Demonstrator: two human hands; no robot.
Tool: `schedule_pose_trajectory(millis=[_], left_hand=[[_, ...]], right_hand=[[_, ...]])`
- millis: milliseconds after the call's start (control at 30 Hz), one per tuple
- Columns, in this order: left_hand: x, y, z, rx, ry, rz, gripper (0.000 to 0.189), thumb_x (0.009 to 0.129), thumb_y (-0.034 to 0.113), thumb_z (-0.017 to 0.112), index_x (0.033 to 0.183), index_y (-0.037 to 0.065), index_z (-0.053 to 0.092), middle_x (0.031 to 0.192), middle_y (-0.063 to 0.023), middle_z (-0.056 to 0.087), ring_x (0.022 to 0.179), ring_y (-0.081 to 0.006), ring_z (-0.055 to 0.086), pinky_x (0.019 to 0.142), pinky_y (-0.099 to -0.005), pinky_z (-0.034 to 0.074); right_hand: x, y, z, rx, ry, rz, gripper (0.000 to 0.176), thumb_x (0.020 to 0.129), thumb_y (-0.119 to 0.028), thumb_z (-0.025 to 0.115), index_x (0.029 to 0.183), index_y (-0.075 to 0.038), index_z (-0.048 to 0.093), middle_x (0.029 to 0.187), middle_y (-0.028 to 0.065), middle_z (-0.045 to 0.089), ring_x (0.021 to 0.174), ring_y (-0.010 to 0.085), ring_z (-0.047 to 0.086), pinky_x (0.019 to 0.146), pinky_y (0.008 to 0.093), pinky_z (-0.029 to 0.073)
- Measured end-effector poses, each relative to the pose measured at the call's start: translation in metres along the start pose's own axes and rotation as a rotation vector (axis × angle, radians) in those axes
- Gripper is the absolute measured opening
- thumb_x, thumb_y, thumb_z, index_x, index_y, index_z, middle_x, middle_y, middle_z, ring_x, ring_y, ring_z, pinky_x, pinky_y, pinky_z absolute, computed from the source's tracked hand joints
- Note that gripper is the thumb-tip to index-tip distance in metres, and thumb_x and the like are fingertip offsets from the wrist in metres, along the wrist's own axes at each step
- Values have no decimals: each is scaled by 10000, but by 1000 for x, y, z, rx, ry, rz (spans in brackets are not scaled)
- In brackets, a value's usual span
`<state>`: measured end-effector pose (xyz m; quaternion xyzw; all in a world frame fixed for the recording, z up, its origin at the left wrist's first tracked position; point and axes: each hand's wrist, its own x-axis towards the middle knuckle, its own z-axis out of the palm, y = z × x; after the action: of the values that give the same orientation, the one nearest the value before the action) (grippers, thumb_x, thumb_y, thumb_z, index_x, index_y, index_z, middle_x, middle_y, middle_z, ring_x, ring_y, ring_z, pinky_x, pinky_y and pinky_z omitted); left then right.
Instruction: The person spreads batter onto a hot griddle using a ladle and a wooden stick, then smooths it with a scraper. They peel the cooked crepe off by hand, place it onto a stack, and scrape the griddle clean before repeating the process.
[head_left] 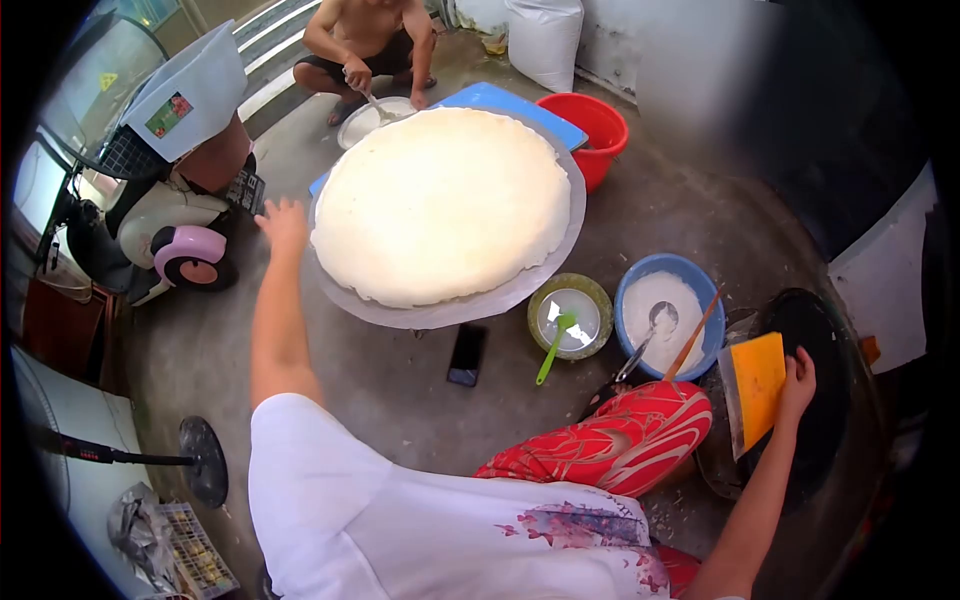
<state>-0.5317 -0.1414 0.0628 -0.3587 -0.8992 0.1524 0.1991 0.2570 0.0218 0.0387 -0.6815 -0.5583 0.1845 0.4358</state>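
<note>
A large round slab of pale, smooth dough-like batter lies on a wide grey sheet with its edge showing around it. My left hand is beside the slab's left edge, fingers spread, holding nothing. Out to the right, my right hand grips a flat orange scraper with a pale straight edge along its left side. The scraper is over a dark round pan. Left of it, a blue basin contains white powder, a metal ladle and a wooden stick.
A green bowl of liquid holds a green spoon; a phone lies on the floor. Behind the slab are a blue board, a red tub and another person stirring a basin. A scooter stands left.
</note>
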Motion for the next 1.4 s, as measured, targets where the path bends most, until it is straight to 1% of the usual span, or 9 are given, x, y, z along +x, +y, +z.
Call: schedule_pose_trajectory(millis=[33, 100, 167, 333, 700, 833, 1033, 1233, 1400], left_hand=[[2, 10, -3, 97, -158, -42, 387, 824, 255, 485, 1207, 200, 485, 1271, -67, 446, 1176, -274, 397, 903, -543, 328], [-6, 47, 31, -544, -11, 201, 494, 847, 403, 447, 1302, 229, 368, 1332, -113, 368, 1242, -327, 302, 934, -606, 242], [-41, 102, -7, -500, -364, 159, 628, 847, 583, 293, 1381, 271, 190, 1444, -124, 116, 1325, -345, 82, 996, -599, 121], [-67, 127, -8, -428, -383, 198, 624, 845, 598, 244, 1384, 294, 169, 1456, -97, 72, 1334, -331, 37, 1018, -573, 14], [-53, 113, 14, -438, -329, 214, 603, 852, 578, 255, 1380, 293, 194, 1456, -86, 86, 1337, -308, 45, 1026, -554, -4], [-61, 127, -3, -324, -136, 230, 607, 861, 527, 316, 1379, 224, 220, 1446, -99, 127, 1332, -318, 62, 1022, -561, 19], [-119, 177, -71, -700, 161, 595, 565, 826, 300, 500, 1338, 155, 309, 1402, -126, 226, 1301, -363, 144, 1004, -546, 124], [-194, 232, -113, -957, 147, 999, 526, 744, 131, 584, 1239, 56, 421, 1317, -162, 354, 1256, -405, 233, 987, -506, 210], [-229, 263, -121, -1039, -27, 1134, 488, 712, 78, 602, 1183, 52, 476, 1274, -151, 407, 1236, -391, 283, 985, -479, 242]], right_hand=[[-8, 16, -6, 30, 4, 63, 283, 851, -63, 518, 1129, -9, 530, 1029, 90, 588, 899, 152, 570, 806, 239, 429], [-24, 38, -15, 74, 36, 162, 275, 864, -68, 498, 1130, -4, 524, 1054, 102, 577, 909, 161, 567, 816, 243, 427], [-42, 58, -22, 134, 67, 263, 272, 874, -82, 487, 1132, 0, 517, 1090, 107, 560, 941, 167, 556, 828, 250, 427], [-71, 55, -33, 307, 82, 497, 274, 889, -111, 477, 1144, -15, 506, 1112, 106, 545, 978, 181, 542, 843, 263, 431], [-94, 61, -35, 321, 152, 726, 318, 913, -211, 453, 1166, -21, 490, 1129, 103, 542, 988, 196, 543, 846, 275, 427], [-96, 50, -39, 422, -95, 971, 457, 877, -370, 496, 1159, -10, 509, 1105, 90, 563, 988, 199, 543, 844, 292, 413], [-92, 87, -50, 526, -451, 594, 313, 832, -91, 537, 1118, 31, 503, 1039, 93, 588, 906, 177, 578, 820, 284, 440], [-59, 80, -56, 386, 16, 490, 394, 835, -67, 555, 1199, 19, 433, 1091, 97, 555, 967, 180, 543, 868, 278, 408], [-2, 92, -83, 167, 169, 455, 468, 784, -50, 612, 1204, 37, 424, 1103, 117, 550, 955, 194, 557, 838, 276, 430]])
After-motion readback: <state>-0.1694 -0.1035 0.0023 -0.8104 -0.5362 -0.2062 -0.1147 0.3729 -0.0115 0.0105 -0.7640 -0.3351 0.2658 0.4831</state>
